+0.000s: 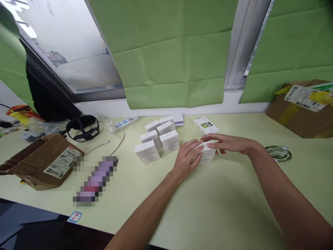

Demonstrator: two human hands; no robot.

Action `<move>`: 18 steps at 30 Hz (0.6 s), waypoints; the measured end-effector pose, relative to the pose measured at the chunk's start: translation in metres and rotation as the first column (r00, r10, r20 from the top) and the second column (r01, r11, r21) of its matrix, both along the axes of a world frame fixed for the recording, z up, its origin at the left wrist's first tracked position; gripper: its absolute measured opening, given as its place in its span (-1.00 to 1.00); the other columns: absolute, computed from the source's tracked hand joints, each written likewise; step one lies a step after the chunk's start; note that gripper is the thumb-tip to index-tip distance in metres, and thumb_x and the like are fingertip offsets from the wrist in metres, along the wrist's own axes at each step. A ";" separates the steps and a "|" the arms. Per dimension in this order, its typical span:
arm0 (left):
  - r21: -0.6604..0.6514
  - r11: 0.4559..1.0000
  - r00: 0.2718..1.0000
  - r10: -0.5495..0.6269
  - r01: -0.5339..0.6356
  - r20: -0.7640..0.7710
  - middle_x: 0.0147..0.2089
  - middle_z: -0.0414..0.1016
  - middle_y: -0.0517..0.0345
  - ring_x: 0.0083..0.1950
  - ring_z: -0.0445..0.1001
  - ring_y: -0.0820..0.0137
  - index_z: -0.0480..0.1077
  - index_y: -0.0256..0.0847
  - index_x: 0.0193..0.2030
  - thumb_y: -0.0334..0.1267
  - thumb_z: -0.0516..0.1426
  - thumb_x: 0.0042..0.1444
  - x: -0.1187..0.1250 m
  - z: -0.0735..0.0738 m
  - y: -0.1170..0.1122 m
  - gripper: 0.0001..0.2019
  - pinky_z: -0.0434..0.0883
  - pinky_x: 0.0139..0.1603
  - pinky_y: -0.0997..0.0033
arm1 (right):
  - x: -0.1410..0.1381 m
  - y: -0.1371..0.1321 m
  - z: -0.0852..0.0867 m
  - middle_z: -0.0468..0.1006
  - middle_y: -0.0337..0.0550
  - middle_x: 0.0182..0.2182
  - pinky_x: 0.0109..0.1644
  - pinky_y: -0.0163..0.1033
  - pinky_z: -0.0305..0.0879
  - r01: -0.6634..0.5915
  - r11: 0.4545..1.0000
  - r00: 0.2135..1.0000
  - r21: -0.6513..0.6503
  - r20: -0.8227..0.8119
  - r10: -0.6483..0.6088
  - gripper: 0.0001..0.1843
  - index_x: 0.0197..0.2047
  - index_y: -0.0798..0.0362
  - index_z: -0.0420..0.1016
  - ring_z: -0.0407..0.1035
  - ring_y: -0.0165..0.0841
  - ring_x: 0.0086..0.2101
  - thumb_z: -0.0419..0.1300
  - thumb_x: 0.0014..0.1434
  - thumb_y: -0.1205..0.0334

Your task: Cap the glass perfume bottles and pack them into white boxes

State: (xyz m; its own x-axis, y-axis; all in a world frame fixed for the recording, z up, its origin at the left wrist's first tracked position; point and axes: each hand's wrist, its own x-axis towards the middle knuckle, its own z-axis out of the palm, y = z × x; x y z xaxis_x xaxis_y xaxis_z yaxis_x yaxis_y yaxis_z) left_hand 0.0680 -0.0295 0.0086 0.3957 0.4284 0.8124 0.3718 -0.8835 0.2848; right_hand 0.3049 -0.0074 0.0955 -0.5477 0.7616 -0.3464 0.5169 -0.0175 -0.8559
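Observation:
A small white box (208,155) with fine print on its front stands on the table between my two hands. My left hand (186,158) presses its fingers against the box's left side and top. From the right, my right hand (225,143) reaches over the top, thumb near the front edge, other fingers partly hidden behind it. To the left, several similar white boxes stand upright in loose rows, the nearest box (147,152) closest to the table's front. A flat white box (206,125) with a green picture lies just behind my hands.
An opened cardboard box (49,161), a black headset (82,130), a pixelated phone-like item (96,178) and a power strip (127,122) lie to the left. At right are a coiled cable (278,153) and a cardboard carton (301,114). Green curtains (177,55) hang behind.

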 end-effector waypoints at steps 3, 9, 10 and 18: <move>0.012 1.000 1.000 -0.011 0.010 0.005 0.25 0.42 -0.03 0.34 0.32 0.22 0.30 -0.08 0.27 -0.34 0.16 0.25 -0.001 -0.002 0.000 -0.55 0.38 0.22 0.05 | 0.001 -0.002 0.003 0.24 -0.29 0.33 -0.11 -0.19 0.33 -0.001 1.000 1.000 0.025 0.012 0.000 -0.40 0.29 -0.42 0.29 0.40 -0.31 -0.19 0.18 0.18 -0.19; 0.043 0.999 1.000 -0.009 0.008 0.028 0.20 0.48 0.00 0.30 0.37 0.25 0.35 -0.09 0.21 -0.41 0.16 0.24 -0.001 -0.004 0.003 -0.59 0.40 0.20 0.10 | 0.002 0.001 -0.001 0.31 -0.18 0.27 -0.17 -0.22 0.31 -0.023 1.000 1.000 -0.022 0.000 0.023 -0.34 0.34 -0.32 0.24 0.38 -0.30 -0.18 0.19 0.19 -0.16; 0.038 0.999 1.000 -0.007 0.006 0.028 0.19 0.48 0.00 0.29 0.37 0.26 0.36 -0.09 0.21 -0.41 0.16 0.25 0.000 -0.004 0.003 -0.60 0.40 0.19 0.11 | 0.002 0.002 -0.002 0.33 -0.15 0.24 -0.18 -0.23 0.30 -0.022 0.999 1.000 -0.038 -0.007 0.022 -0.34 0.34 -0.30 0.23 0.38 -0.29 -0.17 0.19 0.20 -0.15; 0.015 0.998 0.997 0.063 -0.062 -0.051 0.18 0.47 0.02 0.22 0.42 0.30 0.40 -0.09 0.11 -0.36 0.17 0.25 -0.002 0.013 -0.003 -0.70 0.42 0.13 0.19 | 0.010 0.006 -0.008 0.31 -0.19 0.24 -0.13 -0.22 0.28 0.009 1.000 0.996 0.020 -0.093 -0.007 -0.43 0.28 -0.30 0.29 0.34 -0.30 -0.15 0.18 0.22 -0.15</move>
State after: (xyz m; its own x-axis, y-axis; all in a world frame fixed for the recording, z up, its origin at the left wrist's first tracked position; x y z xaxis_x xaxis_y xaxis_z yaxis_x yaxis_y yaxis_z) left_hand 0.0657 -0.0327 0.0212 0.4097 0.4432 0.7973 0.4404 -0.8615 0.2526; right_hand 0.3146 -0.0010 0.0872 -0.5708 0.7724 -0.2786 0.4347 -0.0036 -0.9006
